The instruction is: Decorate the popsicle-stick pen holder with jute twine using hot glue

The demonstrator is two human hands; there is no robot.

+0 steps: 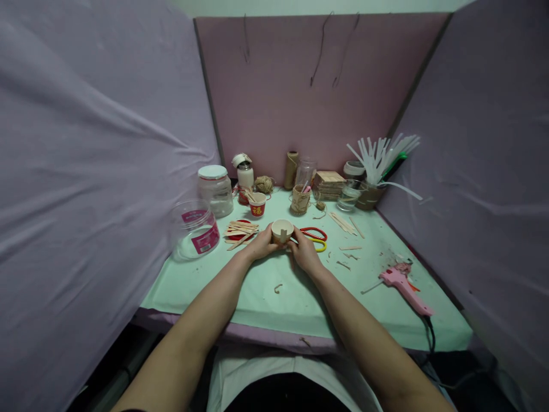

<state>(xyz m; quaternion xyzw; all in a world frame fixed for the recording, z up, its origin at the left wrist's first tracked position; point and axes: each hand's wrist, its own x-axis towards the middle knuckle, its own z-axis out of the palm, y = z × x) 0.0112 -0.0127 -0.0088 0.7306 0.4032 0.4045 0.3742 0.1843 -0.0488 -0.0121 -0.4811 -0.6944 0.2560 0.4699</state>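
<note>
Between both hands is a small paper cup (277, 226), tipped so that its pale inside faces me. A short greyish strip (283, 235) shows against the inner wall. My left hand (262, 246) is closed around the cup's left side and my right hand (305, 252) around its right side; the lower fingers are partly hidden. Scissors with red and yellow handles (318, 234) lie just beyond my right hand, their blades out of sight. Left of my left hand, flat wooden craft sticks (241, 228) are piled on a red lid.
A pink glue gun (405, 289) lies at the right, its cord over the front edge. A clear plastic tub (182, 243) and lidded jar (215, 194) stand left. Behind are a red paper cup (257, 207), a twine-wrapped cup (300, 203) and a glass of water (348, 200).
</note>
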